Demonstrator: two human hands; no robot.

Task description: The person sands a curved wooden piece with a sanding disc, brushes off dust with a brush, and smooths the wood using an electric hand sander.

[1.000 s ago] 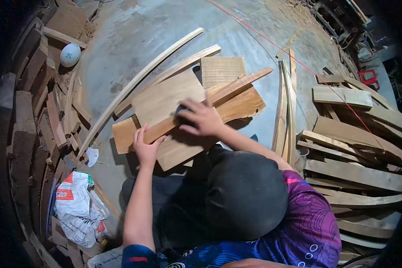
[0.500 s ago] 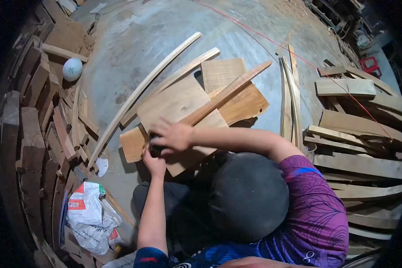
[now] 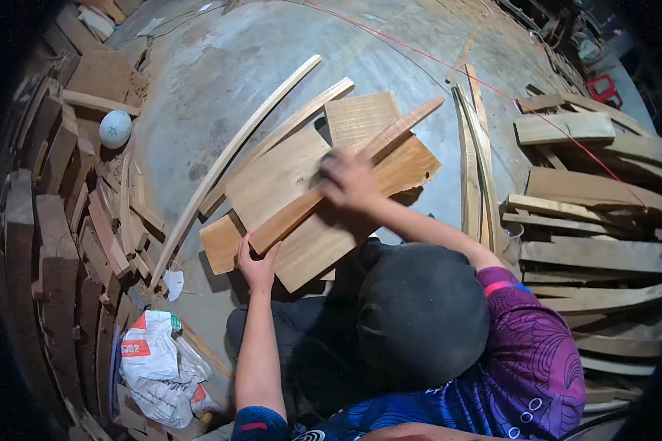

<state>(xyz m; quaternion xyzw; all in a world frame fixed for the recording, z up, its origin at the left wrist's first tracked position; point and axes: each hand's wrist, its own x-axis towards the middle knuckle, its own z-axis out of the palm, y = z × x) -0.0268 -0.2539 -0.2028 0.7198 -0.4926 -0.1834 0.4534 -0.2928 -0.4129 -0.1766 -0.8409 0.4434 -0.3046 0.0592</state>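
A long, tapering wooden strip (image 3: 290, 218) lies diagonally over several flat boards. My left hand (image 3: 257, 266) grips its near end, with the thumb and fingers on either side. Partway along the strip, my right hand (image 3: 351, 180) is wrapped over a small dark object (image 3: 326, 163), pressed on the wood; motion blur and my fingers hide what kind it is. Beneath the strip are a wide pale board (image 3: 272, 176), a lighter square board (image 3: 357, 117) and an orange-brown board (image 3: 408, 169) with a rough edge. A smaller orange-brown piece (image 3: 221, 242) shows beyond my left hand.
Two curved pale strips, one a long slat (image 3: 243, 151), lie left of the boards. Stacked timber (image 3: 592, 257) fills the right side, and dark wood pieces (image 3: 55, 242) line the left. A white sack (image 3: 154, 367) and a pale ball (image 3: 115, 128) are there. A red string (image 3: 419, 53) crosses the floor.
My right hand has slid the dark object up along the strip, away from its near end. My left hand stays at that end, which is now uncovered. The view has shifted slightly.
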